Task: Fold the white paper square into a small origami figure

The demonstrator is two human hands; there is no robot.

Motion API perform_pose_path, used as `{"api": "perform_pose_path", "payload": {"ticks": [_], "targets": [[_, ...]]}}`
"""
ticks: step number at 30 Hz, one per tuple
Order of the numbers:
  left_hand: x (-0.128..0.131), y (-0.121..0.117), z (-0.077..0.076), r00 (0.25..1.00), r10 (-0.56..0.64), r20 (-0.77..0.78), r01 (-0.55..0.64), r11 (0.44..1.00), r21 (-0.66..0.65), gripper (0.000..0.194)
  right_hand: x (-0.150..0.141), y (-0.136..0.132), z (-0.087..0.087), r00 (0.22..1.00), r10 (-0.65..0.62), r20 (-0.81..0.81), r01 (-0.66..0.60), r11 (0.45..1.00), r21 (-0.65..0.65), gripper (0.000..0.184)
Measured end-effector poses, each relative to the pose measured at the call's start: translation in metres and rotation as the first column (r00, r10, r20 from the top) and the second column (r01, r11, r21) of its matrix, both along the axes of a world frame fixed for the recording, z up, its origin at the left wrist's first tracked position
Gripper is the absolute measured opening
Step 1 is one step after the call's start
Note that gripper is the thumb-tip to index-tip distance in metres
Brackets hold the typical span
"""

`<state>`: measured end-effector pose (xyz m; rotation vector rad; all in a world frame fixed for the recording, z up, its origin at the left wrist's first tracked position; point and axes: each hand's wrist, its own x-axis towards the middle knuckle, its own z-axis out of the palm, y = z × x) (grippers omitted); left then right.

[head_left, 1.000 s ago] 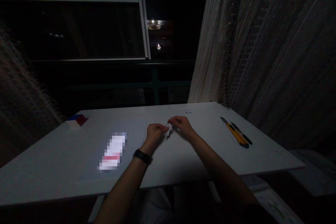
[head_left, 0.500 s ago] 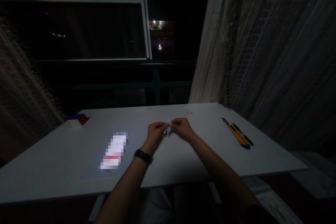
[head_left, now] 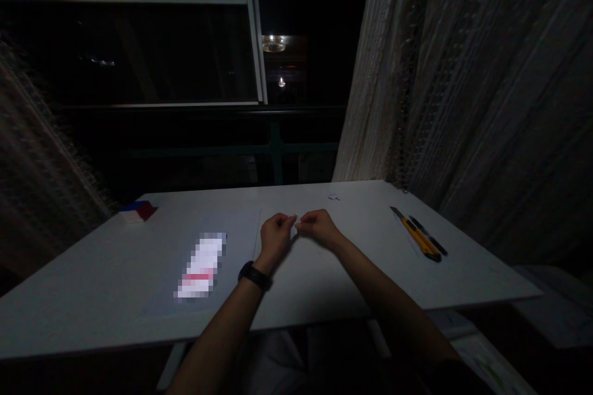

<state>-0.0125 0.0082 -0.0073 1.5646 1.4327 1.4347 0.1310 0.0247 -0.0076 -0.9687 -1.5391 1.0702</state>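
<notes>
Above the middle of the white table (head_left: 324, 284), a small piece of white paper (head_left: 294, 230) sits between my fingertips, mostly hidden by them. My left hand (head_left: 277, 236), with a black band on its wrist, pinches the paper from the left side. From the right, my right hand (head_left: 319, 227) pinches it between thumb and forefinger. The two sets of fingertips are almost touching. In this dim light the paper's exact shape cannot be made out.
To the left lie a lit phone (head_left: 201, 266) with a blurred screen, on a large pale sheet (head_left: 241, 241), and a blue, red and white cube (head_left: 138, 212). Small scraps (head_left: 333, 198) lie behind my hands. At right are a yellow utility knife (head_left: 417, 236) and a black pen (head_left: 430, 237).
My fingers have shifted their hold on the paper, and less of it shows now. The left hand has turned slightly more upright. The things on the table stay where they were.
</notes>
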Motion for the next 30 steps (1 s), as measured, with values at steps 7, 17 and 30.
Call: {"api": "perform_pose_path", "payload": {"ticks": [7, 17, 30], "targets": [[0.000, -0.002, 0.001, 0.981, 0.058, -0.186, -0.033, 0.990, 0.136, 0.031, 0.000, -0.004, 0.004, 0.999, 0.004, 0.041, -0.005, 0.999, 0.034, 0.023], [0.001, 0.000, 0.001, 0.996, -0.033, -0.081, 0.044, 0.991, 0.129, 0.031, 0.007, -0.002, 0.007, 0.995, 0.102, 0.011, -0.103, 0.994, 0.036, 0.032], [0.005, -0.001, 0.008, 0.922, -0.171, 0.347, 0.193, 0.981, -0.030, 0.039, 0.003, 0.004, 0.000, 0.990, -0.136, -0.024, 0.137, 0.986, 0.097, 0.036]]}}
